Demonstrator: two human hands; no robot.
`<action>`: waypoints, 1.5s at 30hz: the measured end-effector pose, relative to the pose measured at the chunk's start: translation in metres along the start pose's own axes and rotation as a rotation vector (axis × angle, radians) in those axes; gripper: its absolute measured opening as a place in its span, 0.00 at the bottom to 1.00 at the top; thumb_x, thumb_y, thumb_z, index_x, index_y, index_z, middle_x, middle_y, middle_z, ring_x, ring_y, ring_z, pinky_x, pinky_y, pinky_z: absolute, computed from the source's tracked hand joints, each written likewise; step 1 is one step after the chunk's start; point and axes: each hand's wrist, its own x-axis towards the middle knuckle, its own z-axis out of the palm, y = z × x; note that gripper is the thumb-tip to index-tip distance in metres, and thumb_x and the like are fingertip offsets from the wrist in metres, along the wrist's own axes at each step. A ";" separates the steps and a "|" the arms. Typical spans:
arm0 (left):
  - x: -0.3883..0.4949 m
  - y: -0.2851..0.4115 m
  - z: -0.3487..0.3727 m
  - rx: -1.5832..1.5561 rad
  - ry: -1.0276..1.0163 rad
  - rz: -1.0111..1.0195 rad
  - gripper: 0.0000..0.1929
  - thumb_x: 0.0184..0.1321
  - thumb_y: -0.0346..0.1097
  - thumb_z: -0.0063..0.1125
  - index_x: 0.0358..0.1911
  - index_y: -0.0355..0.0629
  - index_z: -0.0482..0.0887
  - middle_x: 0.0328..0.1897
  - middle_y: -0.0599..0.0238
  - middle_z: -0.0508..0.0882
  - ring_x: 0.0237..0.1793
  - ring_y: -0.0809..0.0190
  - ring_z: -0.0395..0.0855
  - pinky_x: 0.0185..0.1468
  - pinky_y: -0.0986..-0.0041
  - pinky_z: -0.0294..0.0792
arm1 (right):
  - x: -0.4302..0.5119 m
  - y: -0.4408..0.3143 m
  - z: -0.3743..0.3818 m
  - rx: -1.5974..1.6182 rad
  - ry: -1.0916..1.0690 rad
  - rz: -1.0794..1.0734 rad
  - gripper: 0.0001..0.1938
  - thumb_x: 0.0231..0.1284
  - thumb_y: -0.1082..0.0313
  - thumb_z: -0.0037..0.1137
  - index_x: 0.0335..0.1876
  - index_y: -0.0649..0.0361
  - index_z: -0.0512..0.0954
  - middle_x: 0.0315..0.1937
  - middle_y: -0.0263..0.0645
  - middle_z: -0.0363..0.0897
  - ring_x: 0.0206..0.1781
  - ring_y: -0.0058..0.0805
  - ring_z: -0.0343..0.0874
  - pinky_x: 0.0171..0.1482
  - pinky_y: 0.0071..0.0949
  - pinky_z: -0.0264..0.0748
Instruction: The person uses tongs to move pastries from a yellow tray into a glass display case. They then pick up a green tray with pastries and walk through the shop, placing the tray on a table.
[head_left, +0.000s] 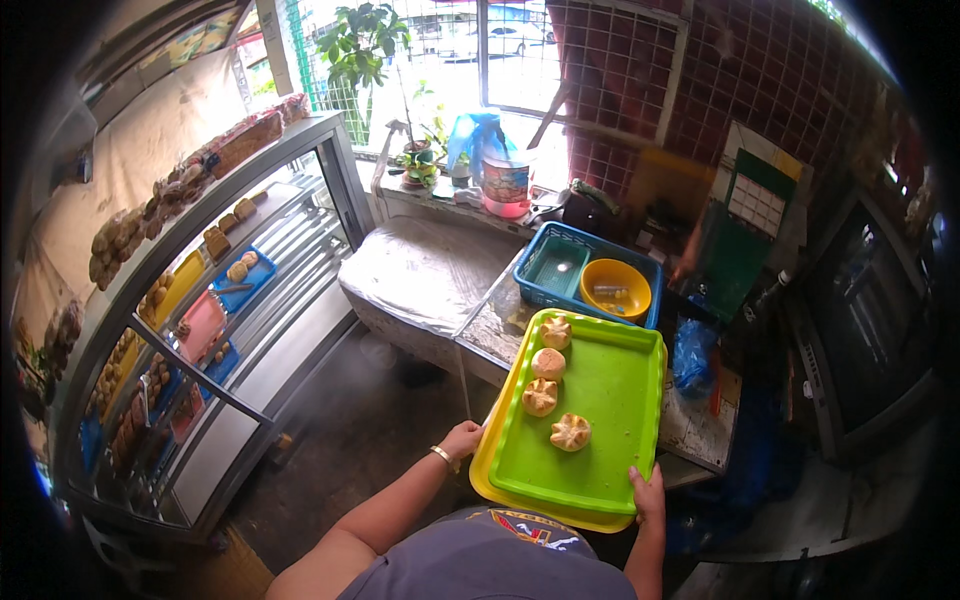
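A lime-green plastic tray is nested on a yellow tray, close in front of my body. Several baked buns lie on the green tray, most in a line along its left side. My left hand, with a bracelet at the wrist, grips the left edge of the stacked trays. On the near right corner my right hand has its thumb over the green rim; its other fingers are mostly hidden. The far end of the trays overlaps the near edge of a blue plastic basket.
To the left stands a glass display case with breads and small trays inside. Bagged breads line its top. A yellow bowl sits in the basket. A plastic-covered counter is ahead, an old television to the right.
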 end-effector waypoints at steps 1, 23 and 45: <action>0.000 0.000 0.000 0.003 0.000 0.002 0.15 0.58 0.48 0.55 0.28 0.43 0.78 0.23 0.71 0.77 0.21 0.72 0.70 0.26 0.80 0.63 | 0.000 0.000 0.000 0.003 -0.003 0.004 0.16 0.60 0.73 0.50 0.53 0.62 0.66 0.44 0.39 0.75 0.45 0.28 0.74 0.49 0.27 0.70; 0.001 -0.002 -0.001 -0.016 -0.006 -0.023 0.15 0.57 0.48 0.57 0.29 0.43 0.76 0.23 0.72 0.76 0.23 0.73 0.69 0.27 0.81 0.63 | -0.003 -0.007 0.000 0.001 -0.051 0.024 0.21 0.59 0.69 0.51 0.57 0.65 0.64 0.47 0.43 0.73 0.47 0.31 0.73 0.48 0.28 0.69; -0.003 0.002 -0.001 -0.006 -0.014 0.003 0.14 0.59 0.47 0.55 0.28 0.43 0.77 0.24 0.73 0.76 0.23 0.73 0.69 0.27 0.80 0.63 | 0.000 0.000 0.002 0.016 -0.005 -0.010 0.14 0.59 0.72 0.51 0.51 0.62 0.67 0.41 0.38 0.75 0.42 0.26 0.74 0.46 0.26 0.70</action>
